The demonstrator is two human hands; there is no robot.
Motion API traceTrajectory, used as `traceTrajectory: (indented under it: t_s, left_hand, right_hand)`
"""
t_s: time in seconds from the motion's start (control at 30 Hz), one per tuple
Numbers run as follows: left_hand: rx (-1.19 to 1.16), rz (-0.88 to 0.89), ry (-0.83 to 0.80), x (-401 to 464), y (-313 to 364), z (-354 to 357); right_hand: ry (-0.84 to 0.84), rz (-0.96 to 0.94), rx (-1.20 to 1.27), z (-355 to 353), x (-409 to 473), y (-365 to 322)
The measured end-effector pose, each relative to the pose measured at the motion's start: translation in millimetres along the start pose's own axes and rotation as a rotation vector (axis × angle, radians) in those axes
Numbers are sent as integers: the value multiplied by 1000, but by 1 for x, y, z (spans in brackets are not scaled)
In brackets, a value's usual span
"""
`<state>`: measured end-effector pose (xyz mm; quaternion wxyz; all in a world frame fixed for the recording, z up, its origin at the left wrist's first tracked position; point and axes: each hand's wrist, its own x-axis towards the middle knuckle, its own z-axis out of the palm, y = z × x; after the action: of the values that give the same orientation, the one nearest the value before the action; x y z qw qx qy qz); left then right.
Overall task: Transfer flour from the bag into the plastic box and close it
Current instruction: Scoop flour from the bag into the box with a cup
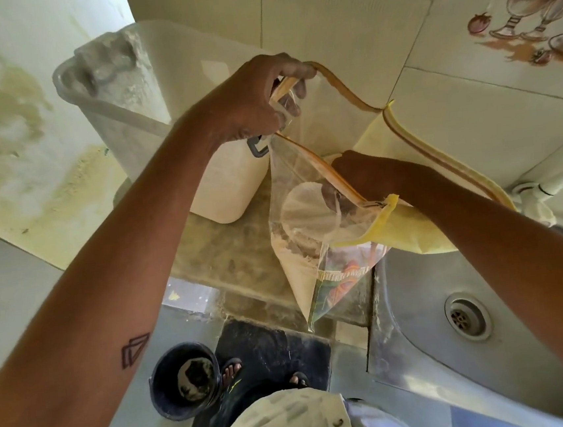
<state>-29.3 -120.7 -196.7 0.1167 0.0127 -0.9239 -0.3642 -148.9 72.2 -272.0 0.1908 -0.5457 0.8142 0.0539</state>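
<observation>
Left hand (255,102) raised, fingers curled in a pinching grip, right hand (362,174) lower, fingers hidden

Two bare forearms with no sleeves reach forward. The left forearm (87,321) carries a small line tattoo (134,350) of nested triangles. Below, a pale patterned shirt (279,423) and dark sandals (232,373) on the feet.
</observation>
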Motion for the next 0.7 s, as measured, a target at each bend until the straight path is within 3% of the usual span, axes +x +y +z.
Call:
traceTrajectory:
  t_s: [0.33, 0.7]
  left_hand:
    - [-57, 15, -61, 4, -7, 1]
    - [-98, 54, -120, -1, -2, -3]
  right_hand:
    - [300, 180, 483, -25, -53, -6]
    - [610, 295, 750, -25, -95, -27]
